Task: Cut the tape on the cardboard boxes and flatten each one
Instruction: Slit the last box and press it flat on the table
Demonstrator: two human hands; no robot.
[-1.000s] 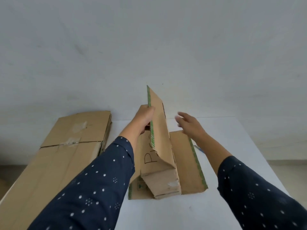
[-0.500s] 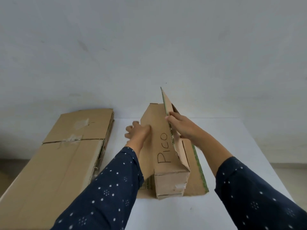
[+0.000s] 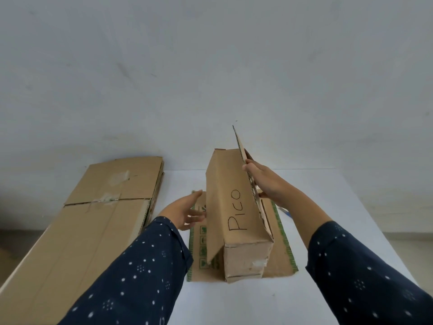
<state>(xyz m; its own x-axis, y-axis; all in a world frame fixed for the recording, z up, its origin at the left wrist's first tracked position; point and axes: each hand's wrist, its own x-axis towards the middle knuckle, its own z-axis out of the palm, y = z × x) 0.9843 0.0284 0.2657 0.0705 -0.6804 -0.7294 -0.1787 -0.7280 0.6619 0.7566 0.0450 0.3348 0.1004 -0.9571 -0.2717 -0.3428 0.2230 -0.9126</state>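
Observation:
A brown cardboard box [image 3: 234, 202] marked "Pico" stands half collapsed in the middle of the white table [image 3: 234, 301], its green-edged flaps spread flat beneath it. My right hand [image 3: 264, 181] grips the upright panel at its top right edge, fingers curled over the edge. My left hand [image 3: 187, 212] hovers with straight fingers by the box's left side, just apart from the slanting panel. Clear tape remnants show on the box's near end.
A stack of flattened cardboard [image 3: 93, 219] with tape scraps lies along the table's left side. A blue object [image 3: 287, 213], mostly hidden, pokes out on the table to the right of the box. A plain wall rises behind the table.
My left hand has let go of the box's left panel and pulled back with fingers straightened. The right hand keeps its hold on the raised panel, and the box leans further right.

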